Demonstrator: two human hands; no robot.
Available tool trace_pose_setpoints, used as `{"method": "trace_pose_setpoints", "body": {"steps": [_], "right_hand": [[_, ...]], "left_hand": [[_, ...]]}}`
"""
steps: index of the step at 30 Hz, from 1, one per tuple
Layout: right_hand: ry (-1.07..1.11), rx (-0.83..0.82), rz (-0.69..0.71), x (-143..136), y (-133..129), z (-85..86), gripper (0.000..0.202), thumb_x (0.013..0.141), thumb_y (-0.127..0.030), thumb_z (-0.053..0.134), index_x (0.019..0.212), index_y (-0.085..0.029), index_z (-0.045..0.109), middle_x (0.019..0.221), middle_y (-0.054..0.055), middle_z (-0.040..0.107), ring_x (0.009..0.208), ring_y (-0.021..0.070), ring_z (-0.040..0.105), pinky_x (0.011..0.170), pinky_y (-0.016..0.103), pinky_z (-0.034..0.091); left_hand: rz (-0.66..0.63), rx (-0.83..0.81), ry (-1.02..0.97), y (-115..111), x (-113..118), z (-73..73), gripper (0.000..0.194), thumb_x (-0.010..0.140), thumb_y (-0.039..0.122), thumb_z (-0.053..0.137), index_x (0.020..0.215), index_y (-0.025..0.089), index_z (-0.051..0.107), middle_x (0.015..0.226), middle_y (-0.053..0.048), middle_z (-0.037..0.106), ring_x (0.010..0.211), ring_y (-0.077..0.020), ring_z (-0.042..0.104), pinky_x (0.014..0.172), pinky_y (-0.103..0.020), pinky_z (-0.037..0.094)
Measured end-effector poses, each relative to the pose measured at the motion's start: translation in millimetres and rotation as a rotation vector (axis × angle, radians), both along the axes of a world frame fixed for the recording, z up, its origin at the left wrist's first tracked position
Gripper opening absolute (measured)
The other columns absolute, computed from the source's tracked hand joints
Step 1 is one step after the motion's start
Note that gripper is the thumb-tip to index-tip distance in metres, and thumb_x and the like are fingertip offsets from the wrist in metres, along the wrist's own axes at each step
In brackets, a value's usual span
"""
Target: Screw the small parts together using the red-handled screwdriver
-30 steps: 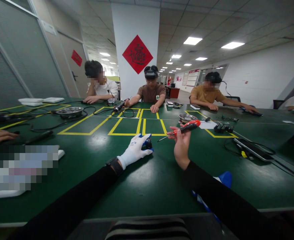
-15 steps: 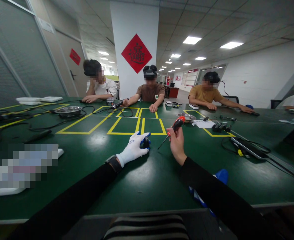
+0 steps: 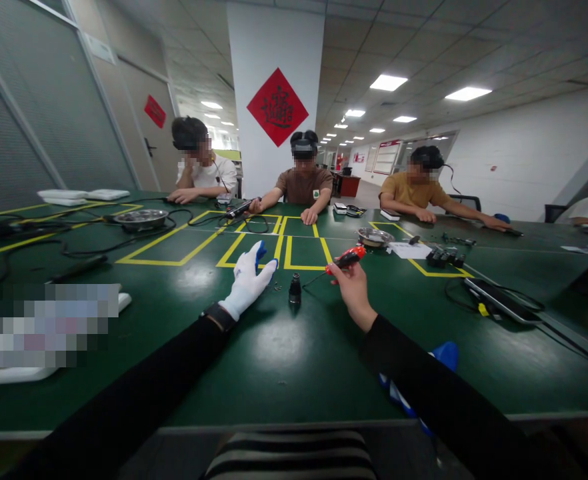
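Note:
My right hand (image 3: 353,290) is bare and closed around a screwdriver with a red and black handle (image 3: 347,258). Its thin shaft slants down to the left, toward a small black tapered part (image 3: 295,291) standing upright on the green table (image 3: 279,387). Whether the tip touches that part I cannot tell. To the left of the part is my left hand (image 3: 250,279), in a white glove with blue palm and fingertips. Its fingers are apart and hold nothing. Tiny metal pieces, perhaps screws, (image 3: 277,287) lie between that glove and the black part.
A blue and white glove (image 3: 444,357) lies beneath my right forearm. Metal bowls (image 3: 375,236) (image 3: 141,219), white paper (image 3: 410,250), small black parts (image 3: 445,257) and a cabled phone-like device (image 3: 503,301) are on the table. Several people sit opposite, one in a brown shirt (image 3: 304,183).
My left hand has let go of the black part and moved left and slightly away from me. The screwdriver has tilted flatter, its tip now closer to the part.

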State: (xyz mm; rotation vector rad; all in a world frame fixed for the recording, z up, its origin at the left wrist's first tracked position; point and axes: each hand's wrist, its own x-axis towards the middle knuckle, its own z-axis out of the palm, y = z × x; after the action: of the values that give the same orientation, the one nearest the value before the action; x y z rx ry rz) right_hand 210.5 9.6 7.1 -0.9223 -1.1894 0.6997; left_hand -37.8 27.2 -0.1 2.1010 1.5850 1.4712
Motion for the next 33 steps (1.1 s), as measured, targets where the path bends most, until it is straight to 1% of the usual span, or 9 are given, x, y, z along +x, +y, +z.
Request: {"method": "trace_pose_setpoints", "body": {"steps": [4,7,11,15,18,22,25,28,33], "right_hand": [[-0.012,-0.085,0.059,-2,-1,-7.0,0.036,0.061,-0.036,0.081,0.087,-0.016,0.068,0.083,0.004,0.070,0.071,0.0168,0.064,0.055,0.026,0.051],[0.081,-0.205,0.144,-4,-4,-6.0,0.035,0.059,-0.029,0.082,0.089,-0.015,0.068,0.079,0.002,0.070,0.068,0.0139,0.064,0.058,0.024,0.052],[0.233,-0.313,0.249,-8,-6,-2.1,0.033,0.062,-0.026,0.081,0.089,-0.014,0.067,0.079,0.004,0.072,0.075,0.0153,0.070,0.070,0.025,0.056],[0.229,-0.339,0.291,-10,-4,-2.7,0.030,0.065,-0.027,0.080,0.088,-0.014,0.067,0.082,0.006,0.074,0.075,0.0155,0.071,0.070,0.024,0.057],[0.189,-0.340,0.296,-12,-6,-3.0,0.028,0.065,-0.028,0.081,0.084,-0.012,0.068,0.079,0.007,0.074,0.071,0.0151,0.071,0.065,0.022,0.057],[0.122,-0.283,0.304,-15,-9,-0.9,0.029,0.066,-0.030,0.081,0.084,-0.011,0.069,0.076,0.007,0.074,0.070,0.0148,0.071,0.063,0.021,0.056],[0.170,-0.257,0.300,-16,-10,0.4,0.028,0.066,-0.029,0.081,0.085,-0.012,0.068,0.077,0.006,0.074,0.069,0.0142,0.071,0.063,0.020,0.056],[0.244,-0.273,0.291,-15,-10,1.2,0.026,0.068,-0.027,0.080,0.086,-0.013,0.067,0.075,0.006,0.074,0.068,0.0150,0.072,0.062,0.021,0.057],[0.384,-0.257,0.296,-13,-10,2.5,0.021,0.071,-0.025,0.077,0.085,-0.014,0.065,0.075,0.006,0.075,0.067,0.0156,0.072,0.060,0.021,0.058]], "left_hand": [[0.176,-0.128,-0.047,15,-11,-12.3,0.076,0.079,0.045,0.064,0.143,0.017,0.035,0.135,-0.016,0.054,0.125,-0.0311,0.051,0.109,-0.047,0.035],[0.243,-0.186,0.010,18,-15,-17.1,0.075,0.076,0.045,0.068,0.139,0.016,0.041,0.134,-0.016,0.056,0.126,-0.0329,0.051,0.107,-0.046,0.037],[0.286,-0.181,0.029,18,-14,-19.5,0.067,0.076,0.044,0.067,0.135,0.017,0.047,0.130,-0.015,0.059,0.124,-0.0323,0.052,0.107,-0.045,0.038],[0.256,-0.164,-0.038,22,-14,-22.6,0.058,0.079,0.044,0.063,0.129,0.016,0.053,0.124,-0.015,0.064,0.118,-0.0296,0.058,0.105,-0.043,0.040],[0.178,-0.161,-0.089,22,-13,-22.7,0.049,0.081,0.044,0.061,0.122,0.017,0.060,0.115,-0.012,0.068,0.110,-0.0266,0.062,0.103,-0.042,0.042],[0.059,-0.113,-0.158,16,-9,-17.1,0.036,0.081,0.035,0.059,0.112,0.018,0.066,0.109,-0.009,0.071,0.102,-0.0239,0.066,0.098,-0.040,0.048],[0.040,-0.092,-0.218,11,-4,-11.4,0.035,0.080,0.028,0.057,0.113,0.017,0.066,0.106,-0.009,0.072,0.095,-0.0228,0.067,0.093,-0.038,0.051],[0.026,-0.062,-0.241,7,0,-6.6,0.034,0.085,0.034,0.053,0.110,0.017,0.067,0.103,-0.008,0.073,0.093,-0.0229,0.067,0.092,-0.037,0.051],[-0.010,-0.085,-0.218,6,4,-3.7,0.045,0.090,0.050,0.042,0.102,0.017,0.071,0.104,-0.008,0.073,0.102,-0.0247,0.064,0.097,-0.037,0.047]]}}
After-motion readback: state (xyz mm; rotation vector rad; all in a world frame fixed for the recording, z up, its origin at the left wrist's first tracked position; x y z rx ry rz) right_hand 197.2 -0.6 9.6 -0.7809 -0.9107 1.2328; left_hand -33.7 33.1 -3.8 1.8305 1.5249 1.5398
